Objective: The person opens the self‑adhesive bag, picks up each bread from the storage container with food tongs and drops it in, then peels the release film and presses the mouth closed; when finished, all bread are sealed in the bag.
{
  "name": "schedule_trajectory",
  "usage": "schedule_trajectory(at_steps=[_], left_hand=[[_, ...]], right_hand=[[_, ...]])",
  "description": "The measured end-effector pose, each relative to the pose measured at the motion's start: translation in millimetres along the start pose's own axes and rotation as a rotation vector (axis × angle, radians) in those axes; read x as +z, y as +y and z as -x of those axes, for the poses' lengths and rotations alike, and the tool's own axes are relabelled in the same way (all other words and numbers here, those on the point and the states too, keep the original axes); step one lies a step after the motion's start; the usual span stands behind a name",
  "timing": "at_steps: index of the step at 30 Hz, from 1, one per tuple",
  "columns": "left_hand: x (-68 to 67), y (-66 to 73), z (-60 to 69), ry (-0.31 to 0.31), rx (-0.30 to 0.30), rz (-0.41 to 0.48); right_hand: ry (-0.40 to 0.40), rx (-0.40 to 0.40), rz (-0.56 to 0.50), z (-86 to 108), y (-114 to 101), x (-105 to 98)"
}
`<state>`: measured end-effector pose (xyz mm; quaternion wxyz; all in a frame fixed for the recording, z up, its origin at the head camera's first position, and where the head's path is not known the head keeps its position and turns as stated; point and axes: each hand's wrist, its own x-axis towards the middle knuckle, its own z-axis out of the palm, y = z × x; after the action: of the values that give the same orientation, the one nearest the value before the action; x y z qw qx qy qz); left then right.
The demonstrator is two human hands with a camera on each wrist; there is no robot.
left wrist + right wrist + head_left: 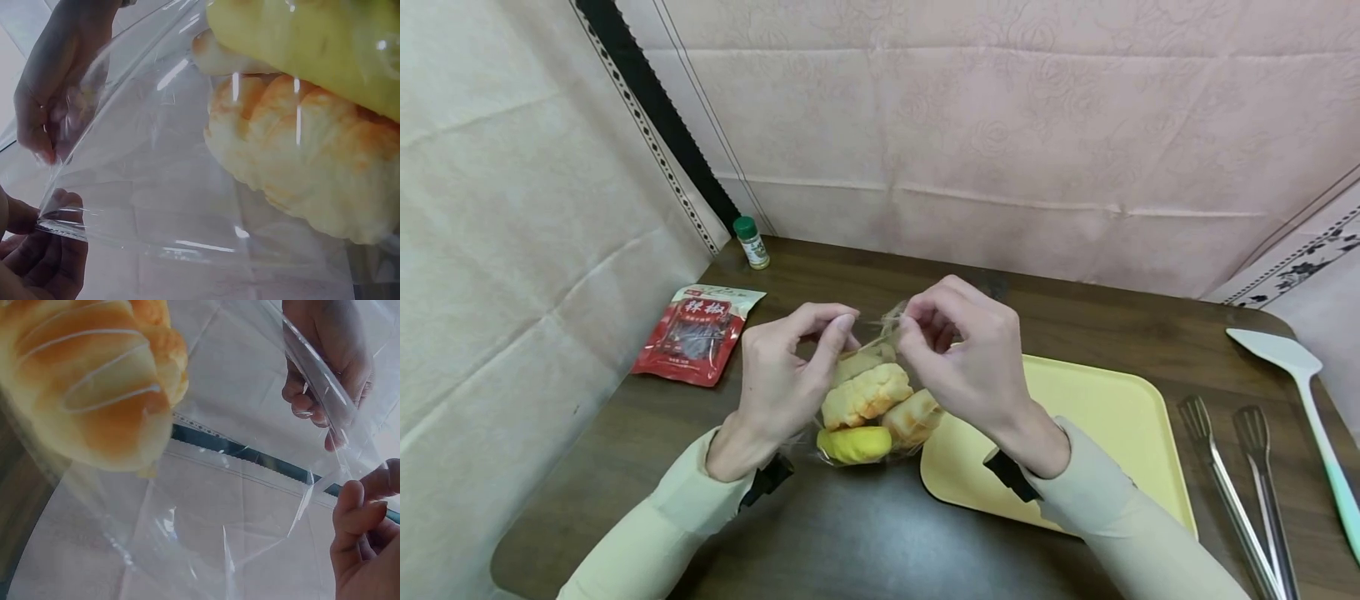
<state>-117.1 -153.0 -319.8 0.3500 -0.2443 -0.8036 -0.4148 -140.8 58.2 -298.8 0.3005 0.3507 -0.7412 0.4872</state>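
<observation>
A clear plastic bag (156, 194) holds several bread pieces. Among them are a braided golden bun (867, 396), a bright yellow piece (856, 445) and a browned roll (914, 418); the roll's white stripes show in the right wrist view. My left hand (784, 379) pinches the bag's upper edge between thumb and fingers. Opposite it, my right hand (972, 354) pinches the bag's top on the other side, with the fingers curled. The film stretches between the two hands, and the breads hang below them. Whether the bag's bottom touches the table cannot be told.
To the right lies a pale yellow tray (1105, 408), partly under my right forearm. Two metal utensils (1232, 492) and a white-and-mint spatula (1311, 400) lie beyond it. A red packet (696, 333) and a green-capped bottle (752, 243) are at the left back.
</observation>
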Motion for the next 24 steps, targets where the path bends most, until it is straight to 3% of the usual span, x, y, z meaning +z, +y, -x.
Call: schedule_trajectory(at_steps=[10,24], left_hand=[[-2.3,-5.1,0.3,0.043,-0.049,0.012],[-1.3,-8.1,-0.2,0.092,-0.12,0.042]], right_hand=[[0.084,0.042,0.016,10.0,9.1,-7.9],[0.195,0.21,0.011,23.6,18.5,-27.9]])
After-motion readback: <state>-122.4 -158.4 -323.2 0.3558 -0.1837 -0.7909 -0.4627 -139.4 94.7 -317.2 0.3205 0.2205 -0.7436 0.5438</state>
